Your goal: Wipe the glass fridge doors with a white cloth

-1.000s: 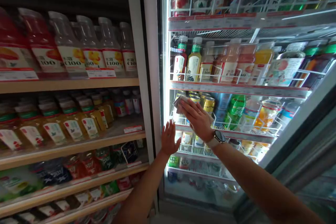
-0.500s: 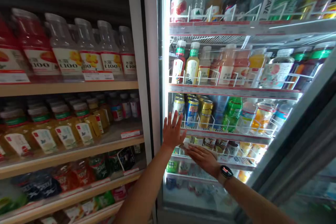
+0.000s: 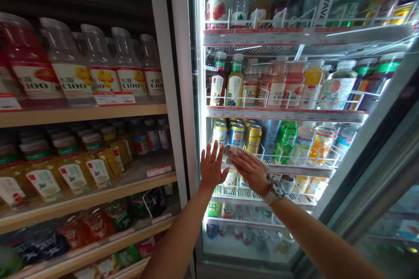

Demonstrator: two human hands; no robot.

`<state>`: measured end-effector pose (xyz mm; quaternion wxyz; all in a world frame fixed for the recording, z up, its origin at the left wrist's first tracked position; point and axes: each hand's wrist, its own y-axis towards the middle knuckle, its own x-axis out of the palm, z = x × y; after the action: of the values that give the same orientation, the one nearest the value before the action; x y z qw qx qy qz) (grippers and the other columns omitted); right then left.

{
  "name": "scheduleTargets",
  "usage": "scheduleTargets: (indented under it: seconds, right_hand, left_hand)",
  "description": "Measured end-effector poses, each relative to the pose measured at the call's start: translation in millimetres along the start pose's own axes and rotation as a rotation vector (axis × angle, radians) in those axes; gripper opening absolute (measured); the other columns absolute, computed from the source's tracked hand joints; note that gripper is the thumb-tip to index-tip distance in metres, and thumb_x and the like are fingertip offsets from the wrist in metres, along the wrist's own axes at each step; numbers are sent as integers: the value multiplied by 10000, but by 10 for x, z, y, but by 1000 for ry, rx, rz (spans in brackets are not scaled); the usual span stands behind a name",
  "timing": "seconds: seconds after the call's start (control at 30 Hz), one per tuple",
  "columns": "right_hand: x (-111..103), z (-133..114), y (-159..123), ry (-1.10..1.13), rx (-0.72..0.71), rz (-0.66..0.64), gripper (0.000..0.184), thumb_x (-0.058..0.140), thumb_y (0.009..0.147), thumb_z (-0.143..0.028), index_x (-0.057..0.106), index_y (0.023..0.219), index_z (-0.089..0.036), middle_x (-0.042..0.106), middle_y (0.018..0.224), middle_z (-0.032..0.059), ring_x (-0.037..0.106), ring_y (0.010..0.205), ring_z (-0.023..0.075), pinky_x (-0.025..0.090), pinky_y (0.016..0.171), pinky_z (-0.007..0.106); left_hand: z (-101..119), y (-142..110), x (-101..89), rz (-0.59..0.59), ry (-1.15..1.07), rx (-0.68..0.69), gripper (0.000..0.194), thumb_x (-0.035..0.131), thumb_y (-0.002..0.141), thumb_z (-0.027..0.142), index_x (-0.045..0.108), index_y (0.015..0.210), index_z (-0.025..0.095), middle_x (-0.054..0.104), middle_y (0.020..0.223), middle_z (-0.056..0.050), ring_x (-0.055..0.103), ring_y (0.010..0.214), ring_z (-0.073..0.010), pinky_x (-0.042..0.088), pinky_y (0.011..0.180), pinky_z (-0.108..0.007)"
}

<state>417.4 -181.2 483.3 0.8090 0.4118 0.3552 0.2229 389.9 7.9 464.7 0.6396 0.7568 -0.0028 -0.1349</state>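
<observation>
Head camera faces a tall refrigerated drinks cabinet (image 3: 183,74), lit from inside, with a wooden store shelf (image 3: 81,115) on its left. Two bare forearms reach up from the bottom of the view. The right hand (image 3: 250,171), wearing a round-faced wristwatch (image 3: 276,189) and a thin gold ring (image 3: 252,165), lies nearly flat, with its fingers (image 3: 240,157) together and angled up and left. They pin a folded pale cloth (image 3: 231,152) against the cabinet's glass, level with the cans inside. The left hand (image 3: 212,166) stands upright just beside the cloth, its fingers (image 3: 214,150) spread wide and holding nothing; whether they touch the glass cannot be told. Behind the glass, a white wire rack (image 3: 240,192) sits below a blue can (image 3: 237,135), a gold can (image 3: 253,138) and a green plastic bottle (image 3: 286,141). Clear plastic juice bottles (image 3: 101,63) with yellow-fruit labels line the wooden shelf.
</observation>
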Motion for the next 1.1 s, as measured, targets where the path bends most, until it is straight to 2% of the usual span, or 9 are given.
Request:
scheduleTargets:
  seconds: [0.17, 0.27, 0.4, 0.53, 0.63, 0.73, 0.87, 0.97, 1.1]
  right_hand:
    - [170, -333, -788, 46, -47, -114, 425, 434, 987, -125, 537, 1367, -284, 702, 1227, -18, 617, 1197, 126, 491, 1076, 302]
    - [121, -349, -847, 50, -110, -130, 366, 437, 992, -133, 588, 1308, -241, 719, 1193, -23, 632, 1166, 111, 503, 1051, 270]
    - [-58, -103, -366, 23, -169, -167, 387, 466, 986, -136, 559, 1337, -268, 664, 1294, -23, 529, 1300, 122, 446, 1111, 309]
    - [-238, 220, 299, -52, -14, -42, 520, 449, 980, -106, 405, 1466, -288, 574, 1407, -2, 370, 1424, 167, 334, 1195, 405]
    - [-283, 303, 507, -56, 77, 41, 606, 407, 968, -64, 300, 1517, -297, 520, 1458, -1, 314, 1451, 185, 291, 1217, 448]
    - [-220, 201, 292, -36, 18, 7, 568, 424, 965, -70, 364, 1495, -266, 564, 1417, 2, 360, 1430, 170, 322, 1208, 393]
    - [-62, -66, -380, -18, -112, -97, 389, 440, 984, -111, 579, 1325, -235, 664, 1293, -23, 525, 1306, 142, 413, 1144, 323]
    - [-7, -182, -765, -2, -158, -139, 334, 437, 996, -130, 634, 1240, -245, 698, 1232, -46, 607, 1200, 112, 477, 1070, 277]
    - [-147, -3, -722, -22, -222, -143, 307, 495, 985, -149, 631, 1234, -266, 709, 1208, -55, 608, 1190, 87, 475, 1056, 248]
  left_hand:
    - [13, 7, 10, 6, 9, -4, 672, 259, 984, 495, 179, 1545, 133, 267, 1587, -114, 105, 1504, -281, 170, 1209, -456]
    - [28, 10, 11, -5, 15, -20, 665, 318, 978, 455, 166, 1548, 148, 301, 1574, -114, 136, 1500, -279, 178, 1208, -462]
    - [27, -5, 17, -19, 15, -32, 671, 324, 974, 468, 153, 1551, 171, 309, 1574, -106, 171, 1495, -272, 192, 1203, -455]
    - [20, -19, 21, -18, -7, -36, 682, 252, 979, 532, 162, 1550, 170, 296, 1580, -113, 172, 1496, -278, 195, 1199, -465]
    - [21, -12, 13, -4, -19, -34, 676, 246, 982, 527, 167, 1549, 167, 300, 1578, -112, 172, 1495, -281, 198, 1198, -460]
    - [16, -4, 9, -5, -20, -30, 669, 261, 982, 511, 172, 1548, 166, 317, 1571, -111, 173, 1495, -278, 204, 1197, -455]
    - [9, -9, 20, -12, 0, -34, 653, 290, 982, 476, 166, 1548, 176, 318, 1572, -99, 161, 1497, -269, 191, 1203, -449]
    - [10, -12, 26, -19, -10, -43, 654, 319, 976, 463, 171, 1548, 185, 310, 1574, -94, 173, 1494, -273, 194, 1206, -455]
    - [-7, 1, 23, -14, -9, -45, 663, 361, 968, 448, 168, 1549, 192, 299, 1575, -93, 192, 1488, -275, 206, 1205, -453]
